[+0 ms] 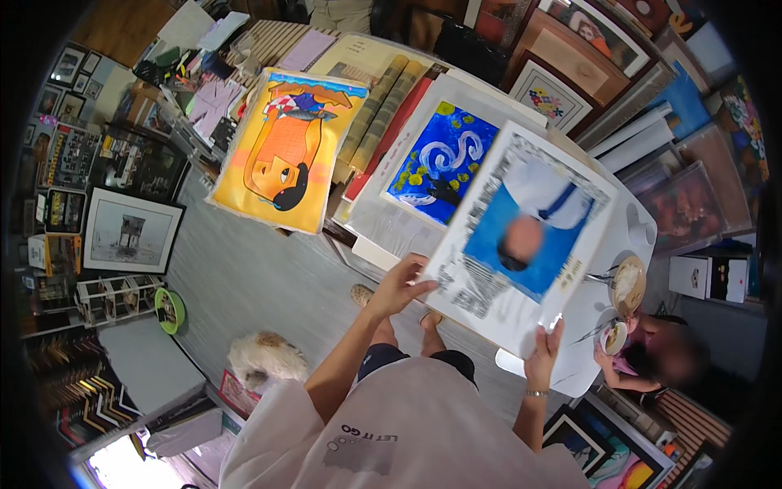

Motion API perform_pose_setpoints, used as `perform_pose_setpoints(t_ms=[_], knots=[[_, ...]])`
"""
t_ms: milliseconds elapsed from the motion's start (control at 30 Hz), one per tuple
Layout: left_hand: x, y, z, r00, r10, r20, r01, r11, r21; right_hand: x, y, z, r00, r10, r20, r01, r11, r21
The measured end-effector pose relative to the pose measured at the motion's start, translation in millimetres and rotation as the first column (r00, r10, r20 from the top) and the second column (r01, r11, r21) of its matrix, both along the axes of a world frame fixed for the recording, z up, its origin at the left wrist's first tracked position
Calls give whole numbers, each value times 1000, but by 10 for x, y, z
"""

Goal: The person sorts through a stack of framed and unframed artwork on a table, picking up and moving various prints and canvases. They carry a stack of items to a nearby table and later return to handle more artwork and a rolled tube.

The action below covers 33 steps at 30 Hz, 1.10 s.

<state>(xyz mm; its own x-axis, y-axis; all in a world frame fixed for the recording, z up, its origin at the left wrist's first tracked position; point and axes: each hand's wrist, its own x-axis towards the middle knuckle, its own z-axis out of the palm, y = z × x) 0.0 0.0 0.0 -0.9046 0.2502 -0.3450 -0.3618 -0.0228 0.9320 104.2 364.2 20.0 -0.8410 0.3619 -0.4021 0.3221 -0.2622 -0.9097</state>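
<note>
A large white-bordered portrait picture point(562, 200) with a blue background and printed lettering is tilted up in front of me, upside down from my side. My left hand point(401, 285) grips its near left corner, thumb on top. At its near right corner, my right hand point(543, 354) is closed on the edge, and a bracelet shows on that wrist. Just beyond the portrait, a blue painting with white swirls point(444, 159) lies on the stack, partly covered by it. To the left lies a yellow and orange painting of a face point(285, 155), overhanging the table edge.
Patterned rolls point(383, 106) lie between the paintings. On the right, the white table point(580, 356) bears a plate of rice point(628, 287); a person in pink point(635, 363) holds a bowl point(613, 336). A fluffy dog point(265, 359) is on the floor, left. Framed pictures point(130, 232) line the walls.
</note>
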Motion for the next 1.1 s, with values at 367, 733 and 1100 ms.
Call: perform_pose_setpoints(t_ms=[367, 733, 1100], knots=[[-1399, -323, -498, 872, 114, -476, -453, 557, -697, 140, 373, 355, 963, -203, -178, 243, 938, 246], [-1741, -23, -278, 997, 78, -27, -46, 248, -968, 225, 257, 490, 968, -195, -159, 226, 951, 209], [-2096, -266, -297, 997, -9, 77, 77, 230, -970, 192, 255, 520, 970, -189, -152, 221, 947, 233]])
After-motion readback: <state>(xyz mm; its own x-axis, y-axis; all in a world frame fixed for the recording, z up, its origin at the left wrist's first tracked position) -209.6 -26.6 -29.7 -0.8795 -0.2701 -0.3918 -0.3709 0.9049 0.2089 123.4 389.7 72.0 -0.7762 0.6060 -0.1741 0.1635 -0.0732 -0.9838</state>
